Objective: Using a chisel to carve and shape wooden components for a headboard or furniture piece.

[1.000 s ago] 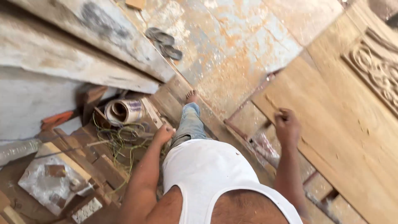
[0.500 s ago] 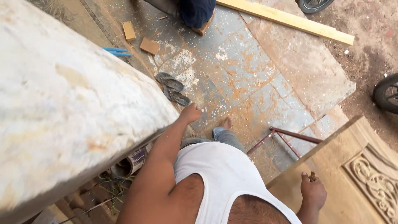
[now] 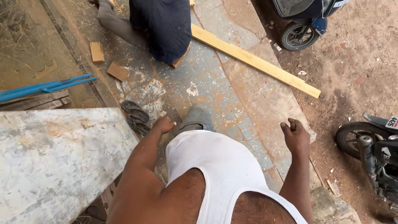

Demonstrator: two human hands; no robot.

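I look down over my white vest at a stained tiled floor. My left hand (image 3: 163, 124) hangs loosely curled beside my grey trouser leg (image 3: 197, 119), holding nothing, close to a pair of dark sandals (image 3: 136, 117). My right hand (image 3: 296, 135) swings out over the tiles with fingers curled and nothing in it. A long pale wooden plank (image 3: 255, 60) lies diagonally across the floor ahead.
Another person in dark blue (image 3: 159, 25) crouches at the top. Two small wood offcuts (image 3: 107, 62) lie near them. A grey slab (image 3: 58, 155) fills the left, blue rods (image 3: 45, 86) above it. Scooters stand on the dirt at top right (image 3: 302, 20) and right (image 3: 375, 155).
The view has swung away from the carved wooden panels and tool clutter toward the open floor. Both arms have swung with the walk; the crouching person and plank are now in full view.
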